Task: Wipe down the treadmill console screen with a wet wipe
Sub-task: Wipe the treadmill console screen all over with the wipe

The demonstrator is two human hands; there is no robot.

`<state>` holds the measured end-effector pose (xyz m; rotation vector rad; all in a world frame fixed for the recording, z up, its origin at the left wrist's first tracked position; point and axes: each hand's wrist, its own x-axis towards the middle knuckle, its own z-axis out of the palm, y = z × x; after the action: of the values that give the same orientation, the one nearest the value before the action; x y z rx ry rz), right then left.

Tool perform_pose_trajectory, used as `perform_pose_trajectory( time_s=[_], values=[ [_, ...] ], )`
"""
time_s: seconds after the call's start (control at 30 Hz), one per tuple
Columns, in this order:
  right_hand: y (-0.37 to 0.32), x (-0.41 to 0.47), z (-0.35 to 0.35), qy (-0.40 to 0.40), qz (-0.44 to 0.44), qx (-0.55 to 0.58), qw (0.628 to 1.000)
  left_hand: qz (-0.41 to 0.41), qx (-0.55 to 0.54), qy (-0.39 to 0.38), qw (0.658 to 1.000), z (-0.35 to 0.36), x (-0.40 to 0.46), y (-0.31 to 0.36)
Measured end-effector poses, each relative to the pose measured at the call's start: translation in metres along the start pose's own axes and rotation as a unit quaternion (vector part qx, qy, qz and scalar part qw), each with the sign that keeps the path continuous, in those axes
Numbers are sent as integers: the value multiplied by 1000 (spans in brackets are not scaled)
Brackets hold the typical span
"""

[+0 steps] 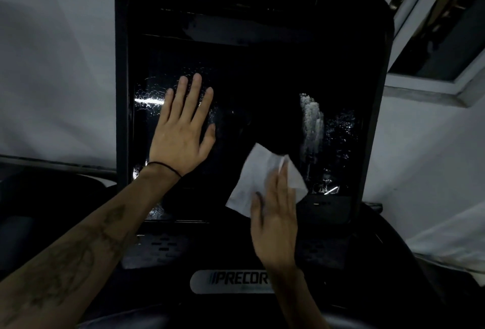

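- White wet wipe (258, 180) lies spread against the lower middle of the treadmill console screen (262, 87), a dark glass panel standing upright ahead.
- Right hand (275, 219) presses the wipe with straight fingers, flat, not curled round it, probably to spread pressure.
- Left hand (182, 129) rests open and flat on the screen's left half, fingers apart, likely bracing the console.
- Wet streaks (312, 118) shine right of the wipe; droplets glint near the left hand.
- Dark glass above both hands leaves room to sweep; the black bezel (122, 92) bounds it, with the Precor badge (233, 280) below.
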<state>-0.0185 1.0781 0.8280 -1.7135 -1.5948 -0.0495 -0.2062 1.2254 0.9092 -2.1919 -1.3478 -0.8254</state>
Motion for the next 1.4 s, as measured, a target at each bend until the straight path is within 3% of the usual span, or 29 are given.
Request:
perform_pose_trajectory(
  time_s=[0.13,0.23,0.37,0.5,0.63,0.7,0.83,1.0,1.13,1.3,1.4],
  values=[
    [-6,-6,10,-34,-70,0,997,2,6,0,1000,0,0,-1],
    [1,17,-2,-34,-52,-30,998,3,1,0,1000,-1,0,-1],
    [-3,-17,6,-12,6,22,1000,-1,3,-1,1000,1,0,0],
    [-4,-3,13,-54,-45,1,998,0,-1,2,1000,0,1,0],
    [10,-1,-7,14,5,20,1000,-1,-3,-1,1000,1,0,1],
    [6,-15,-2,9,27,31,999,-3,1,3,1000,1,0,1],
    [13,6,0,-24,-36,-24,999,0,0,4,1000,0,1,0],
    [24,-9,-11,18,28,-17,999,-5,0,-1,1000,1,-1,1],
    [17,6,-2,-21,-38,-44,998,-4,0,0,1000,1,0,1],
    [21,9,-18,14,20,-10,1000,-3,-5,1,1000,1,-1,1],
    [13,-5,-5,-12,-13,-10,1000,-6,-2,2,1000,2,0,-1]
  ],
)
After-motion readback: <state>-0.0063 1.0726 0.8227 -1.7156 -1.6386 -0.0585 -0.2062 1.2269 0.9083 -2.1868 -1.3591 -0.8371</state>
